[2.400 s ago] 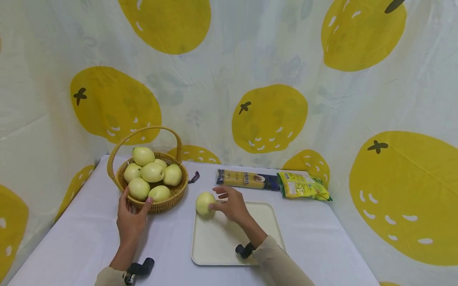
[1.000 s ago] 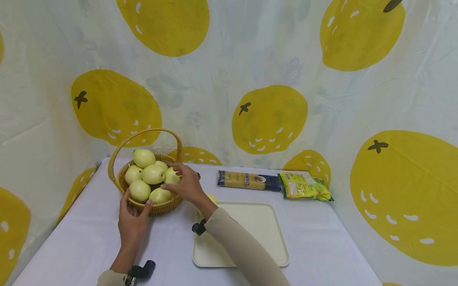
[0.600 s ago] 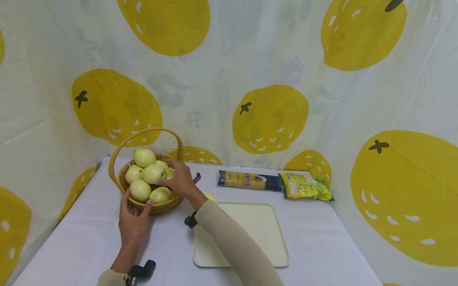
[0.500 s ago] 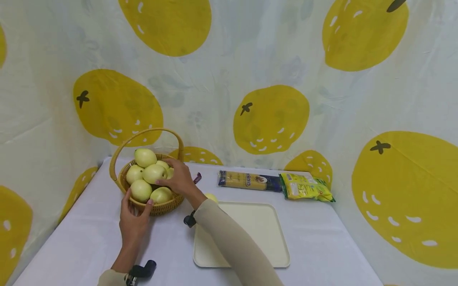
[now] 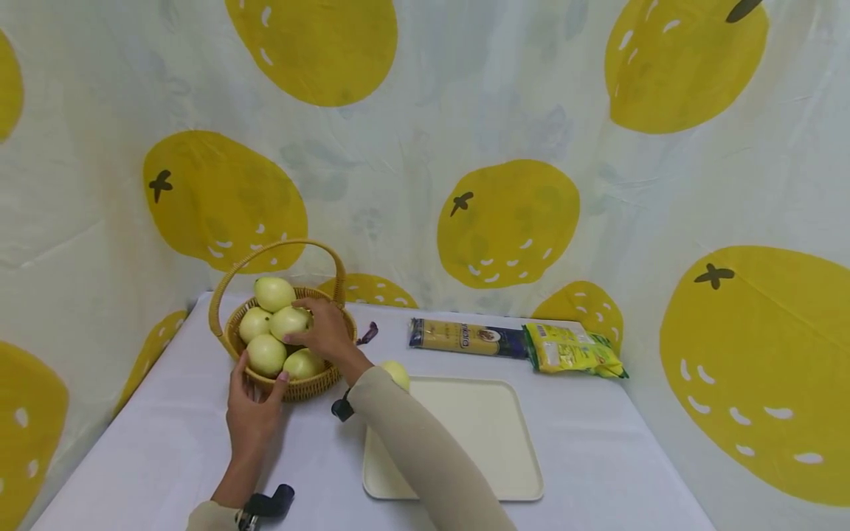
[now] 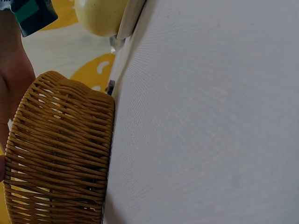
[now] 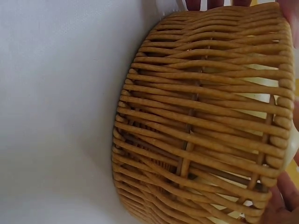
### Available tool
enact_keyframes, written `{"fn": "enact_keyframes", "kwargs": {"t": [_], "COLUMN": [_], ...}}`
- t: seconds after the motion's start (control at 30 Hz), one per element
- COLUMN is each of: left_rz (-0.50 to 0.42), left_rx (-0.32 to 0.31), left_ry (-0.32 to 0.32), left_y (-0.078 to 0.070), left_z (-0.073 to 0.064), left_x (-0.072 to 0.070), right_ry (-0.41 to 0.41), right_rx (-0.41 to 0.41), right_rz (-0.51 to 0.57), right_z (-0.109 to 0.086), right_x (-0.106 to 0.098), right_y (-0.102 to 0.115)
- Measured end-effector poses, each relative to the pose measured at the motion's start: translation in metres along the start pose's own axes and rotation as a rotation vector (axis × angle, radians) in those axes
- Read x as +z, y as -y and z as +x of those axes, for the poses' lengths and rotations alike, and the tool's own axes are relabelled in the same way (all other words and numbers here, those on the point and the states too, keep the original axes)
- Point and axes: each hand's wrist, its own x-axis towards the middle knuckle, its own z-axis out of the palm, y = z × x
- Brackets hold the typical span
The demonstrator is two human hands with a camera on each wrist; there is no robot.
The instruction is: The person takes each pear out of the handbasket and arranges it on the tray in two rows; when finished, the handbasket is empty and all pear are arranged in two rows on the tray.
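A wicker basket with a tall arched handle holds several pale yellow-green pears. My left hand holds the basket's near side, thumb at the rim. Over the basket's right side reaches my right hand, its thumb and fingers around the middle pear. Pears farther right are hidden behind that hand. Another pear sits at the back left corner of a cream tray, partly covered by my right sleeve. Woven basket walls fill much of both wrist views.
Behind the tray lie a long gold and blue noodle packet and a yellow-green bag. A small purple wrapped item lies right of the basket. A fruit-print curtain hangs behind the white-covered table.
My right hand has left the pear on the tray, gone left into the basket, and lately shifted from a right-side pear to the middle one. My left hand stays at the basket.
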Motion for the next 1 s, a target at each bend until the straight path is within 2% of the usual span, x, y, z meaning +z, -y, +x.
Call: {"fn": "enact_keyframes", "kwargs": {"t": [0.3, 0.43, 0.77, 1.0], "left_rz": [0.012, 0.01, 0.004, 0.007], "left_rx": [0.005, 0.009, 0.007, 0.003], "left_ry": [0.005, 0.004, -0.006, -0.002], "left_y": [-0.001, -0.002, -0.003, -0.002], "left_z": [-0.002, -0.002, -0.002, -0.001], "left_x": [0.0, 0.0, 0.001, 0.0], "right_ry": [-0.011, -0.022, -0.061, -0.11], "right_rx": [0.013, -0.001, -0.028, 0.016], "right_rz": [-0.212, -0.237, -0.173, -0.023], "right_z": [0.001, 0.002, -0.003, -0.014], "right_x": [0.003, 0.005, 0.002, -0.008], "right_y": [0.004, 0.003, -0.002, -0.004]}}
